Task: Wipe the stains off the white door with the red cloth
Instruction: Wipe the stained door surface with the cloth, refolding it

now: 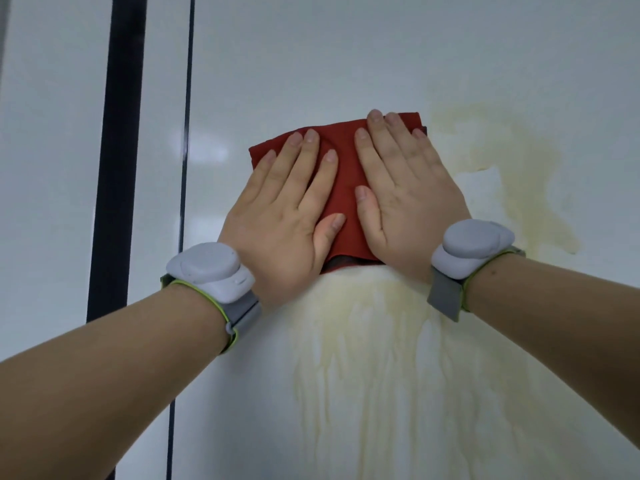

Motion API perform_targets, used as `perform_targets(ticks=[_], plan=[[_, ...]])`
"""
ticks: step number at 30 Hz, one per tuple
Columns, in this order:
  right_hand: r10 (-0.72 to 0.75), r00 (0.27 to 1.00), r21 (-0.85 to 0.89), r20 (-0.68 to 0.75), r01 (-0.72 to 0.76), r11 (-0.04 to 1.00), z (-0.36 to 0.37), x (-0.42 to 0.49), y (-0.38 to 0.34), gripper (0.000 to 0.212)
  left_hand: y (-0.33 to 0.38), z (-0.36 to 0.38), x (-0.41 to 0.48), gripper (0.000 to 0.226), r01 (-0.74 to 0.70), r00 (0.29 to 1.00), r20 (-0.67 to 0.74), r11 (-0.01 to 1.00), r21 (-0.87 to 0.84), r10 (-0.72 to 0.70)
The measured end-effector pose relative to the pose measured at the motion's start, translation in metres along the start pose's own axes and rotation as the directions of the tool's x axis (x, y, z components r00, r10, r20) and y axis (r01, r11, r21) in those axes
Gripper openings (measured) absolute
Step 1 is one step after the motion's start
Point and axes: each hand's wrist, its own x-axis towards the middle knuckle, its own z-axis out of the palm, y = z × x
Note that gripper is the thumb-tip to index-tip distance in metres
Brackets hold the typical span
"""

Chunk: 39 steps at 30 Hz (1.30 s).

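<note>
The red cloth (341, 188), a soft folded square, lies flat on the glossy white door (346, 64) under my left hand (280, 216) and right hand (405, 199), fingers straight, pressing. Yellowish streaky stains (374, 341) spread below and right.

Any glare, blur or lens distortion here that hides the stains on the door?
Head view: a soft glare patch on the white door left of the red cloth, off the stains; the dark strip leans from wide-angle distortion; stains pale yet readable; left hand and right hand sharp, no motion blur.
</note>
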Motion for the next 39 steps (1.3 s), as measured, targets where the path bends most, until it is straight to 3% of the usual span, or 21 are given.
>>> perform_targets(ticks=[17,25,30,35,39], plan=[[0.005,0.993,0.031,0.122,-0.009,0.999,-0.019,-0.067,-0.033,0.063,0.029,-0.015,-0.066,0.065,-0.028,0.993,0.112,0.999,-0.043,0.033],[-0.022,0.999,0.067,0.049,0.018,0.998,-0.021,-0.078,-0.036,0.057,0.029,-0.016,-0.073,0.065,-0.044,0.990,0.132,0.997,-0.058,0.051],[-0.123,0.991,-0.074,0.057,0.127,0.989,-0.022,-0.079,-0.036,0.053,0.018,-0.017,-0.066,0.064,-0.114,0.986,0.115,0.992,-0.051,0.119],[-0.059,0.998,-0.029,0.024,0.060,0.998,-0.012,-0.043,-0.026,0.055,-0.013,-0.013,-0.026,0.065,-0.199,0.976,0.089,0.980,-0.019,0.200],[-0.029,0.999,0.020,0.014,0.029,0.999,-0.005,-0.010,-0.018,0.057,-0.029,-0.010,-0.003,0.065,-0.157,0.986,0.057,0.988,0.008,0.156]])
